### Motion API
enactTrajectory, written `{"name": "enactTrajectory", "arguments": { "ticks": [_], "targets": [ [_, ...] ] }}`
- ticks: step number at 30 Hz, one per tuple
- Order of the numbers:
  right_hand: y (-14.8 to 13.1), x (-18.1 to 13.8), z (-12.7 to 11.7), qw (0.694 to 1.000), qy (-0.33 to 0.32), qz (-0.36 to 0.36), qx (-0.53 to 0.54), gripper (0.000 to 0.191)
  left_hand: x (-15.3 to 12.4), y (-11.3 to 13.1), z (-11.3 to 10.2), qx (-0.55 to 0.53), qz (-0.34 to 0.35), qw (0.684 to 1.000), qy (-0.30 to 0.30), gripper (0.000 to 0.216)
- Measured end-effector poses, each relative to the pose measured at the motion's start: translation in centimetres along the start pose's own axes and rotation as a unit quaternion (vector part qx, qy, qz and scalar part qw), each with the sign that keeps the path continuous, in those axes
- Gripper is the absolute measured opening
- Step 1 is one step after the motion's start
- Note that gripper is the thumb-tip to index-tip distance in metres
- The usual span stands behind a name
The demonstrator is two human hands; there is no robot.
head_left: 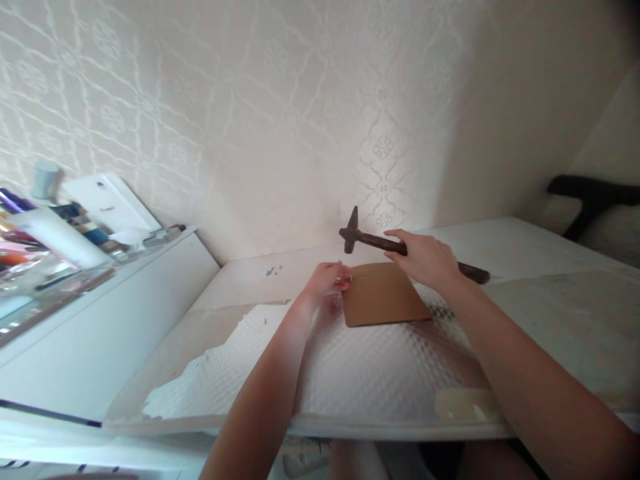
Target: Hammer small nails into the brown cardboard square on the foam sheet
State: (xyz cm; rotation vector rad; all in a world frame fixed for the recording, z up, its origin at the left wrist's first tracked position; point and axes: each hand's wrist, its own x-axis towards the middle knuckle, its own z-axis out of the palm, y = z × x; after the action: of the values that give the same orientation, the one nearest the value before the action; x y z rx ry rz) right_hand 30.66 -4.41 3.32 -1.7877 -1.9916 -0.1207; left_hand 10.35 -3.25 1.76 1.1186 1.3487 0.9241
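My right hand (425, 257) is wrapped round the wooden handle of a hammer (370, 240), whose dark head is raised above the far left corner of a brown board (383, 300). The handle's end sticks out behind my wrist. At the board's left edge, my left hand (330, 280) has its fingers closed by the far corner; what they pinch is too small to make out. Faint small marks run along the board's far edge. Under the board lies a white quilted-looking sheet (370, 380).
Several small metal bits (273, 271) lie on the white table (240, 283) near the patterned wall (300, 133). To the left stands a white cabinet (100, 347) topped with bottles, tubes and a white box (110, 203). A black chair part (590, 193) shows at right.
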Motion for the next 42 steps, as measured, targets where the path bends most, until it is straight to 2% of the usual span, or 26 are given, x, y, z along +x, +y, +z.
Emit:
{"name": "enactTrajectory", "arguments": {
  "ticks": [5,10,37,42],
  "targets": [
    [0.4,0.0,-0.3,0.997,-0.005,-0.075,0.024,0.038,0.0,-0.1,-0.3,-0.01,-0.003,1.0,-0.013,0.016],
    [0.4,-0.1,-0.7,0.994,-0.013,-0.108,0.027,0.034,0.1,-0.4,-0.3,-0.005,0.0,1.0,-0.021,0.011],
    [1.0,0.1,-1.1,0.994,-0.044,-0.103,-0.015,0.034,0.1,-0.3,-0.4,0.003,-0.003,1.0,-0.01,0.008],
    [1.0,0.1,-1.2,0.994,-0.037,-0.098,-0.014,0.036,0.1,-0.2,-0.4,-0.003,-0.009,1.0,-0.009,0.012]
  ]
}}
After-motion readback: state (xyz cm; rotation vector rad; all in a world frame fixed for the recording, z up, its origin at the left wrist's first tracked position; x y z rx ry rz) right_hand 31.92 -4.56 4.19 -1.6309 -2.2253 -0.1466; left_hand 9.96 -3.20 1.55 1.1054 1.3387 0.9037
